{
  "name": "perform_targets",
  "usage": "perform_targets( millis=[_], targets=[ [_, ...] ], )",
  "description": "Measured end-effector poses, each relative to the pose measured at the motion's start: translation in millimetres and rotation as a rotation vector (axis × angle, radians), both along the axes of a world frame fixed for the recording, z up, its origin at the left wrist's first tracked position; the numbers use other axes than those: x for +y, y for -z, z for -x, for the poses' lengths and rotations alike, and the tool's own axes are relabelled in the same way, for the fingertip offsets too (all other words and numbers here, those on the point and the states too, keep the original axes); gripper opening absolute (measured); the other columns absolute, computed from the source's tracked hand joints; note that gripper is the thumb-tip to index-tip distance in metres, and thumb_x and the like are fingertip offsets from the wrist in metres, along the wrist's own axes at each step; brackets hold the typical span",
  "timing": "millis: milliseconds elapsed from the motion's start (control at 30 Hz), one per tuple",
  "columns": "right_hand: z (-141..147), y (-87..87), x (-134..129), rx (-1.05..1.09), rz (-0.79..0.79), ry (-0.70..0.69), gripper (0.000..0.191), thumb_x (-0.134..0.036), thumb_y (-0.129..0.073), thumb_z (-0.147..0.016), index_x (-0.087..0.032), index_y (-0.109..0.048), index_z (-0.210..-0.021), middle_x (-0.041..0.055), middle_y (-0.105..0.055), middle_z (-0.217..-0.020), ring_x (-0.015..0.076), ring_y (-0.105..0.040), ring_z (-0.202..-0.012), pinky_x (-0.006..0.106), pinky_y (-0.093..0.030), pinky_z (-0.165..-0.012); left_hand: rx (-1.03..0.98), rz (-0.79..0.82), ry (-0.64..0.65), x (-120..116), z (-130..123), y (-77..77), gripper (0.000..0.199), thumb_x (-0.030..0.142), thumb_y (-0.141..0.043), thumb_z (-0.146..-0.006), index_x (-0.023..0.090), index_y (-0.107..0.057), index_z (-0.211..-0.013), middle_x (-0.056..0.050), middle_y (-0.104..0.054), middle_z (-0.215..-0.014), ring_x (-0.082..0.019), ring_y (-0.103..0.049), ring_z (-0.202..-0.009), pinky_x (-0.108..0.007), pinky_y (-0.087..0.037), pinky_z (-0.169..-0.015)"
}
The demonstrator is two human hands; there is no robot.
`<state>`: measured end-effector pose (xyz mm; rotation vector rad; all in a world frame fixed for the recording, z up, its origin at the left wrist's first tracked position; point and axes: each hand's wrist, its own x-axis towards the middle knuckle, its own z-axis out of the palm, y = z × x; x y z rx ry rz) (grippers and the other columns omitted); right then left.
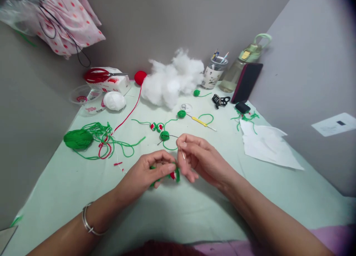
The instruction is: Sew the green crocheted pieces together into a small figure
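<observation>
Dark red cloth (164,248) nearest cam, bottom edge. L hand (155,169) has fingers closed on green/red/white crochet pc (174,175), approx ctr, over desk (211,215). R hand (197,156) just beside it, thumb + index pinching thin needle (183,155). Green crochet ball (164,136) just beyond hands; yellow-handled hook (199,121) farther back. Green yarn skein (78,139) on desk's L side, white stuffing (169,82) at rear.

Both forearms reach forward, left hand (155,169) and right hand (196,156) pinching.

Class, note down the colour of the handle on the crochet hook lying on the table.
The handle is yellow; it shows best in the head view.
</observation>
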<state>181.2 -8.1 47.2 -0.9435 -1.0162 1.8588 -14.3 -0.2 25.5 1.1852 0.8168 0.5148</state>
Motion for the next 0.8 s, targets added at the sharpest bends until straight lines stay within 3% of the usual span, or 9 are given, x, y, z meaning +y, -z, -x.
perform_targets(
  millis=[67,167,267,367,533,667,800],
  targets=[
    [-1,-2.0,0,-0.018,-0.010,0.019,0.019,-0.031,-0.055,-0.096,-0.020,-0.052,-0.081,-0.0082,-0.050,-0.044,0.0053,-0.032,-0.034,0.018,-0.025,-0.040,0.036,0.015,0.061,-1,0,0.8,0.024,0.041,-0.068,-0.088,0.018,-0.070,-0.087,0.000,-0.058,-0.071,-0.008,-0.040,-0.052,-0.021,-0.031,-0.047],
    [-8,-3.1,5,-0.011,-0.052,0.179,0.021,-0.030,-0.060,-0.095,-0.018,-0.053,-0.079,-0.0120,-0.036,-0.043,0.0036,-0.018,-0.039,0.018,-0.018,-0.042,0.050,0.022,0.034,-1,-2,1.9,0.032,0.046,-0.063,-0.090,0.017,-0.069,-0.077,0.005,-0.046,-0.054,-0.006,-0.032,-0.044,-0.022,-0.028,-0.045],
    [-14,-1.6,9,-0.012,-0.063,0.187,0.021,-0.031,-0.061,-0.094,-0.018,-0.053,-0.080,-0.0113,-0.036,-0.046,0.0042,-0.018,-0.043,0.018,-0.018,-0.044,0.024,0.032,-0.035,0,-3,0.6,0.041,0.053,-0.054,-0.094,0.016,-0.072,-0.086,0.004,-0.045,-0.055,-0.007,-0.031,-0.043,-0.022,-0.026,-0.044],
    [-14,0.3,9,-0.028,-0.073,0.177,0.020,-0.033,-0.061,-0.095,-0.019,-0.054,-0.083,-0.0112,-0.038,-0.046,0.0045,-0.018,-0.043,0.019,-0.019,-0.045,0.018,0.013,0.004,0,-2,-0.4,0.038,0.053,-0.063,-0.088,0.020,-0.073,-0.106,0.005,-0.047,-0.060,-0.006,-0.033,-0.044,-0.022,-0.025,-0.045],
    [-7,-1.5,5,-0.063,-0.051,0.150,0.022,-0.035,-0.064,-0.092,-0.019,-0.053,-0.081,-0.0114,-0.033,-0.046,0.0050,-0.016,-0.044,0.020,-0.015,-0.044,0.132,-0.052,0.078,0,1,0.3,0.028,0.046,-0.064,-0.089,0.019,-0.071,-0.089,0.001,-0.062,-0.071,-0.005,-0.038,-0.046,-0.022,-0.028,-0.048],
    [-6,-2.1,4,-0.052,-0.064,0.192,0.026,-0.037,-0.069,-0.088,-0.019,-0.053,-0.080,-0.0115,-0.024,-0.051,0.0057,-0.013,-0.049,0.020,-0.013,-0.045,0.174,-0.069,0.141,2,2,-2.3,0.032,0.048,-0.060,-0.091,0.018,-0.066,-0.082,0.002,-0.059,-0.065,-0.006,-0.038,-0.045,-0.023,-0.030,-0.050],
    [-10,1.2,8,-0.002,-0.031,0.203,0.027,-0.037,-0.070,-0.088,-0.018,-0.053,-0.079,-0.0109,-0.028,-0.053,0.0045,-0.016,-0.047,0.020,-0.014,-0.045,0.136,-0.026,0.136,3,1,-3.7,0.031,0.047,-0.061,-0.090,0.018,-0.064,-0.079,0.003,-0.056,-0.063,-0.005,-0.037,-0.044,-0.023,-0.030,-0.049]
  ],
)
